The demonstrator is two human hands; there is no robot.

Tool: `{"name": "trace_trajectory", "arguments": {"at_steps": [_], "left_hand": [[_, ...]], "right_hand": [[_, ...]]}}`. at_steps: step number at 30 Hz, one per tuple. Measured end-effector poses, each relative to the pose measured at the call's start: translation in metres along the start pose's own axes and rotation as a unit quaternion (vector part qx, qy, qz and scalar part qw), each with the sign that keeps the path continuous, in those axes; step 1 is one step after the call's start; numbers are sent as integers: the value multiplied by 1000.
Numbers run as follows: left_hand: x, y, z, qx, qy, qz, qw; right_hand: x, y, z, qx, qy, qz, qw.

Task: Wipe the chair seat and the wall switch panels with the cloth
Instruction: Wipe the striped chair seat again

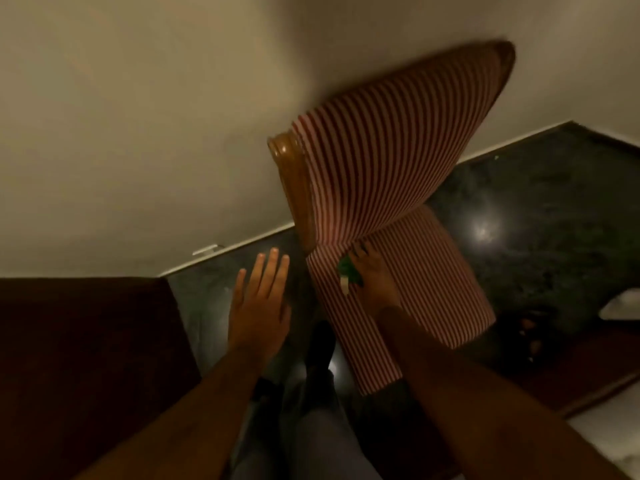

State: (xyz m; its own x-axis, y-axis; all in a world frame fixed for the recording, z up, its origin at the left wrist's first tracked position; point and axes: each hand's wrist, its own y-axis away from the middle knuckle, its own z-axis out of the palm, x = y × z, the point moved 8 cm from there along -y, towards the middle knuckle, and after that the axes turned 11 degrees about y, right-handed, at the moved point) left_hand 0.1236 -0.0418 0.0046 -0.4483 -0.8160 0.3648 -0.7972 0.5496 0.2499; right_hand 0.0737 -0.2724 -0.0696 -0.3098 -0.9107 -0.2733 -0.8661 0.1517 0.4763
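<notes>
A chair with red-and-white striped upholstery stands against the wall; its seat (433, 282) runs toward me and its backrest (391, 157) has a polished wooden frame. My right hand (374, 278) rests on the seat near the backrest, pressing a green cloth (348, 273) with a white tag against the fabric. My left hand (259, 303) hovers left of the seat with fingers spread, holding nothing. No wall switch panel is in view.
A dark brown piece of furniture (86, 358) fills the lower left. The floor (536, 209) is dark polished stone with a light reflection. My legs and a foot (320, 348) are below the chair's front. A pale object (623, 303) lies at the right edge.
</notes>
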Motion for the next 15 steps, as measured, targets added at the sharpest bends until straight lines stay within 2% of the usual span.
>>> {"name": "trace_trajectory", "arguments": {"at_steps": [5, 11, 15], "left_hand": [[-6, -23, 43, -52, -15, -21, 998], [-8, -36, 62, -73, -36, -40, 996], [-7, -32, 67, -79, -27, -39, 996]], "right_hand": [[16, -36, 32, -27, 17, 12, 999], [22, -47, 53, -24, 10, 30, 999], [20, -41, 64, -67, 80, 26, 994]]}}
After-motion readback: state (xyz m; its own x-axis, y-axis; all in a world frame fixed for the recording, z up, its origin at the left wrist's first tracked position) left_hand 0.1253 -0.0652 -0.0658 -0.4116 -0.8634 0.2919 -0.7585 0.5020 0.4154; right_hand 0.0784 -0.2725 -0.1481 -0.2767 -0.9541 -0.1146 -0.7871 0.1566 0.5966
